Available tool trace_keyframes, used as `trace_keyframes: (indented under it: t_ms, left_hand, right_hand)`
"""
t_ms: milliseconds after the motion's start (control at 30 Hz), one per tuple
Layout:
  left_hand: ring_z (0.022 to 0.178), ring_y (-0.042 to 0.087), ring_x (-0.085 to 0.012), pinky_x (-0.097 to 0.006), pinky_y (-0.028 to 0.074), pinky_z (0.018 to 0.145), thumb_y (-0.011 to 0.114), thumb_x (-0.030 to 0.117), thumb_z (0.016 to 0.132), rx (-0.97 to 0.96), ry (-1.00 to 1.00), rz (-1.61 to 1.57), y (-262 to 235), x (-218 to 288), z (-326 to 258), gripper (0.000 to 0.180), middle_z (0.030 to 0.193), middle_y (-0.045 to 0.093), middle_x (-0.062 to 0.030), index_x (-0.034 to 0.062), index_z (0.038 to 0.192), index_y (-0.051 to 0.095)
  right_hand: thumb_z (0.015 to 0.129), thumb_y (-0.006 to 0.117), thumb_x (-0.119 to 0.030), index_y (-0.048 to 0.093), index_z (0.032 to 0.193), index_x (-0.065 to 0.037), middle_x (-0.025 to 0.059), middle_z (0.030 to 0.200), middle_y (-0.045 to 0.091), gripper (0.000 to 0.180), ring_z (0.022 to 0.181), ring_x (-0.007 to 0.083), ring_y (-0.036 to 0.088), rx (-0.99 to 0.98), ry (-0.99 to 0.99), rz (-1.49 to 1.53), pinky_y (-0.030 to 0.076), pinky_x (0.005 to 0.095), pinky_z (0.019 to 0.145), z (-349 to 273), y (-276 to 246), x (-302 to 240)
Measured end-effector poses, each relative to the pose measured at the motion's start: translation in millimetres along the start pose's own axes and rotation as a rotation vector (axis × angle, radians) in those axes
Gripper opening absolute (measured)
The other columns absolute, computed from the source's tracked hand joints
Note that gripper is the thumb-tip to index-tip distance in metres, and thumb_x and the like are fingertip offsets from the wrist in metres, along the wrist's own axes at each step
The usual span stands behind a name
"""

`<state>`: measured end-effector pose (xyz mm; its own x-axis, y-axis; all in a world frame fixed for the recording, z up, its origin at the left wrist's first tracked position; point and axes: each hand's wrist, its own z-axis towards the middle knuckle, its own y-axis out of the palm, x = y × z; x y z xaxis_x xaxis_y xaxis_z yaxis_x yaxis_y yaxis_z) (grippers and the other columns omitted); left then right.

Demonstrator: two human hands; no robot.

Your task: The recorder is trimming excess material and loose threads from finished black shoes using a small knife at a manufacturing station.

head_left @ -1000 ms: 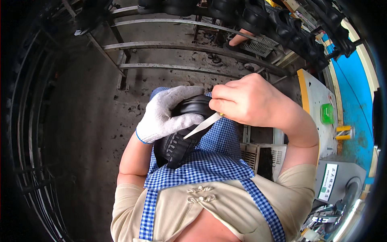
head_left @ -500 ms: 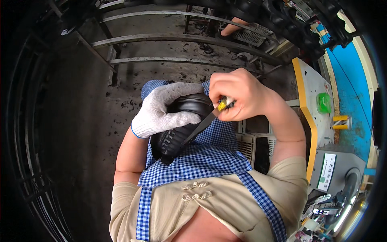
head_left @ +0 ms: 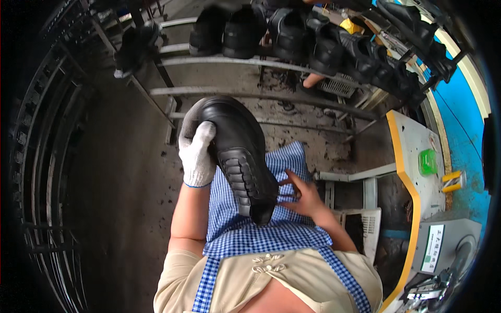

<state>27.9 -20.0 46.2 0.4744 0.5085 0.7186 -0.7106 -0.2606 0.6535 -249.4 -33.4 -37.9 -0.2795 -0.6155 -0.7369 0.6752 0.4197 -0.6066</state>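
Observation:
A black lace-up style shoe (head_left: 235, 128) is raised over my lap, its rounded toe pointing away from me and its heel end toward me. My left hand (head_left: 196, 159), in a white knit glove with a greyish palm side, grips it by the toe, thumb on top of the upper. Just right of the heel end is my bare right hand (head_left: 303, 197), fingers apart; whether a fingertip touches the shoe I cannot tell. No knife shows in this hand now. A blue checked apron (head_left: 292, 161) covers my lap beneath the shoe.
Ahead stands a metal rack (head_left: 224, 61) with several black shoes (head_left: 242, 34) on its upper bars. To the right, a white worktable with a yellow edge (head_left: 399, 151) carries a green container (head_left: 427, 161). A grey machine (head_left: 449, 242) and a pale plastic crate (head_left: 369, 224) are nearby.
The shoe has been lifted and turned, with my left hand now at its toe. My right hand has dropped beside the heel; the knife it held is out of sight. The view has tilted up.

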Motion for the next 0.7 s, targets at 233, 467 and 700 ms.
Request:
trace_keyframes:
  t_ms: [233,467,700]
  left_hand:
    - [0.108,0.058,-0.024,-0.038,0.048,0.095,0.057,0.031,0.093,0.043,-0.26,-0.372,41,-11,23,0.045,0.121,0.058,-0.0115,0.0058,0.129,0.049]
    - [0.113,0.054,-0.0211,-0.039,0.043,0.099,0.065,0.02,0.087,-0.498,-0.181,-0.053,84,-14,11,0.056,0.125,0.055,-0.0095,0.0033,0.136,0.044]
    - [0.101,0.06,-0.0199,-0.035,0.048,0.091,0.062,0.012,0.089,-0.395,-0.398,0.018,60,-52,-29,0.034,0.111,0.062,-0.0089,0.0034,0.122,0.055]
  right_hand:
    - [0.07,0.082,-0.025,0.039,0.137,-0.002,0.0181,0.118,0.061,0.084,0.1,0.0278,0.065,0.342,0.329,0.752,0.052,0.0339,0.086,-1,-4,-14]
    - [0.07,0.073,0.0,0.044,0.126,0.001,0.017,0.111,0.061,0.063,0.1,0.0252,0.062,0.91,-0.226,0.541,0.053,0.0305,0.077,28,-120,-48]
    - [0.075,0.077,-0.012,0.049,0.122,-0.002,0.0073,0.098,0.063,0.056,0.066,0.0117,0.061,1.152,-0.313,0.285,0.05,0.0222,0.049,192,-270,-56]
